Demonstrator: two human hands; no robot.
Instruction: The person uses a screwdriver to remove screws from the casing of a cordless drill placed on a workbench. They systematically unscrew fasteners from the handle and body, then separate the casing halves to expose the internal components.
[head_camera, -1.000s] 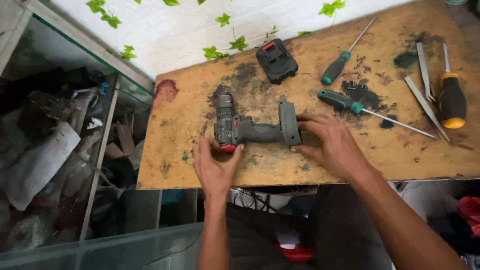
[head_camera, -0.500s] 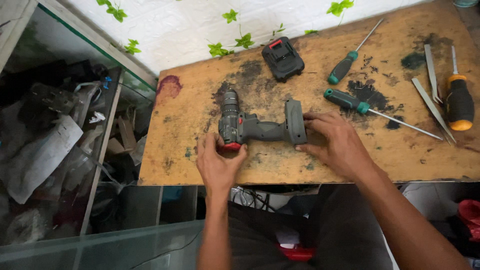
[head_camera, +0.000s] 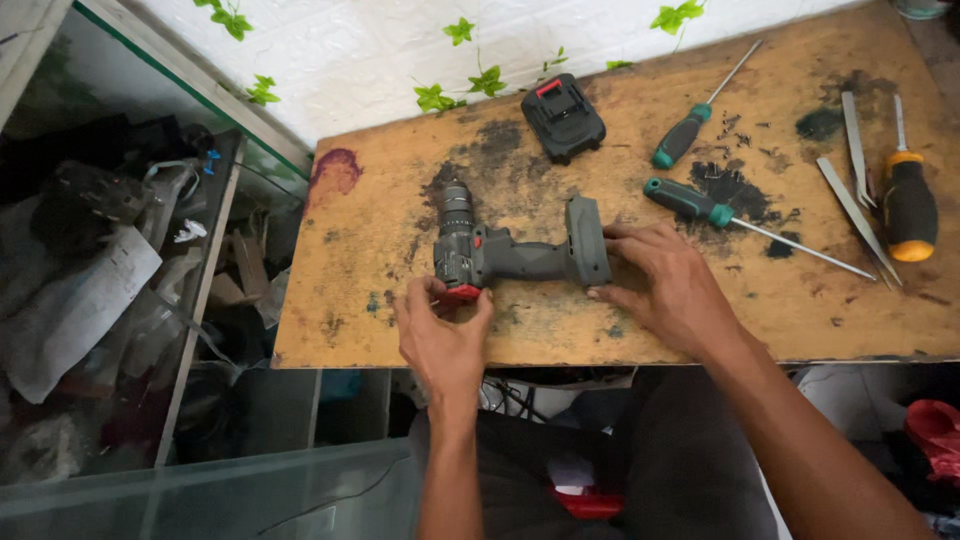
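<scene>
Presently listed, largest first: bench (head_camera: 400, 215), a worn wooden top, stained dark in patches, set against a white wall with green leaf sprigs; a glass case (head_camera: 150, 300) of clutter stands to its left. Drill (head_camera: 515, 250), grey, cordless, no battery fitted, lying on its side near the front edge of the bench, chuck pointing away toward the wall, handle running to the right. Right hand (head_camera: 665, 285), fingers curled loosely against the drill's handle foot, touching it but not closed around it. Left hand (head_camera: 445, 330), thumb and fingertips pinching the red rear end of the drill body at the bench's front edge. Battery (head_camera: 563, 117), black with a red catch, beyond the drill and well apart from it. Orange-and-black screwdriver (head_camera: 908, 205), far right. Two green-handled screwdrivers, one (head_camera: 745, 222) just right of the right hand over a dark stain, the other (head_camera: 700, 112) farther back. Tweezers (head_camera: 855, 150), grey metal, beside the orange screwdriver. Small dark screws (head_camera: 722, 175), scattered between the green screwdrivers.
</scene>
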